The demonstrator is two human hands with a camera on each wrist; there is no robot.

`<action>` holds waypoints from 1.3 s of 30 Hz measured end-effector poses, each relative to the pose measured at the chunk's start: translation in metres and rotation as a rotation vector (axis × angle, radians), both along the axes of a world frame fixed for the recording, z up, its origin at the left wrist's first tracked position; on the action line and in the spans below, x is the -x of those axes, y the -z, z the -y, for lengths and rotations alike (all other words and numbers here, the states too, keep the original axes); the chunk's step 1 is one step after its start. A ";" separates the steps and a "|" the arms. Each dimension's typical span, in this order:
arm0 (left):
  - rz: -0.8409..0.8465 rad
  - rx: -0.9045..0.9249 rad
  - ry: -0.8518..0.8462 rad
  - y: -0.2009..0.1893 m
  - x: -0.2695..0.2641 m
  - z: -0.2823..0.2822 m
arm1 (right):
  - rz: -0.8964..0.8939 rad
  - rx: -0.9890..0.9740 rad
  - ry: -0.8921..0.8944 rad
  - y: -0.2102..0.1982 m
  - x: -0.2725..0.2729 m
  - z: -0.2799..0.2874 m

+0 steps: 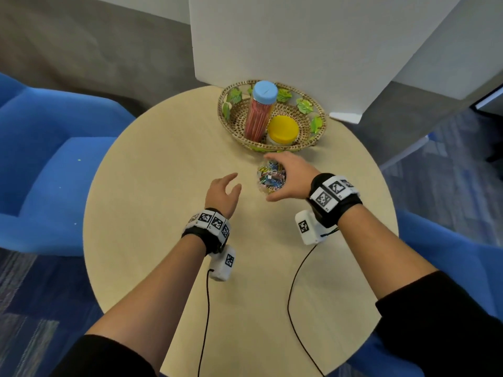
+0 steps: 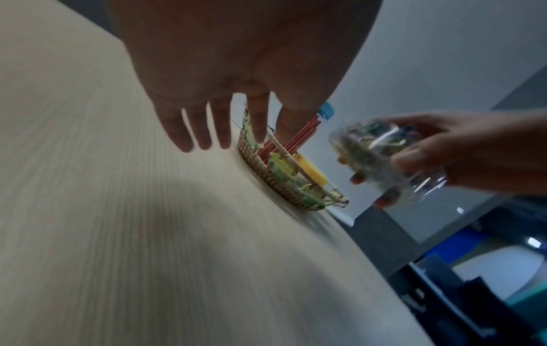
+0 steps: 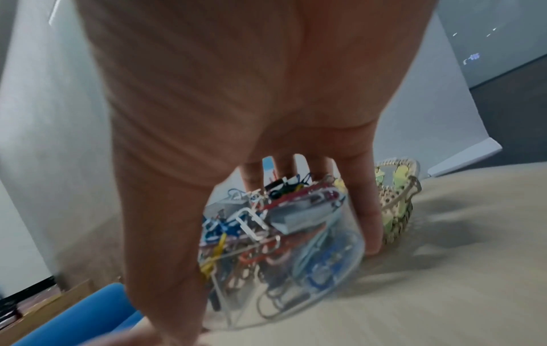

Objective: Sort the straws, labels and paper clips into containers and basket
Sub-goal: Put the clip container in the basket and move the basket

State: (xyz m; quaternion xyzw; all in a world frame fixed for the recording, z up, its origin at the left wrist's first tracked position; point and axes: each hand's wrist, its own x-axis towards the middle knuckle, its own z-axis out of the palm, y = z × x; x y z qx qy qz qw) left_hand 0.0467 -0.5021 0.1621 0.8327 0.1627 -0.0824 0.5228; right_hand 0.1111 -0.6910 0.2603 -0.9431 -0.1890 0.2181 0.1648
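My right hand (image 1: pixel 283 175) grips a lidless clear jar of coloured paper clips (image 1: pixel 271 177) from above, fingers and thumb round its sides. The left wrist view shows that jar (image 2: pixel 381 154) lifted off the table, just in front of the woven basket (image 1: pixel 234 121). In the basket a tall jar of red straws with a blue lid (image 1: pixel 260 112) leans beside a short jar with a yellow lid (image 1: pixel 283 130). My left hand (image 1: pixel 223 190) hovers empty over the table left of the clip jar, fingers (image 2: pixel 204 131) straight and spread.
The round wooden table (image 1: pixel 163 164) has a white board (image 1: pixel 299 36) standing behind the basket. Blue armchairs (image 1: pixel 40 148) flank it left and right. Two black cables (image 1: pixel 206 308) run from my wrist cameras toward the near edge.
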 end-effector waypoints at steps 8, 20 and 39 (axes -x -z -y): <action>-0.395 -0.559 0.213 0.025 -0.046 -0.012 | 0.087 0.048 0.136 -0.041 -0.099 0.046; -0.532 -0.633 0.303 0.028 -0.073 -0.012 | 0.091 0.045 0.319 -0.003 -0.235 0.056; -0.517 -0.685 0.323 0.030 -0.079 -0.014 | 0.041 0.154 0.306 0.061 -0.276 0.014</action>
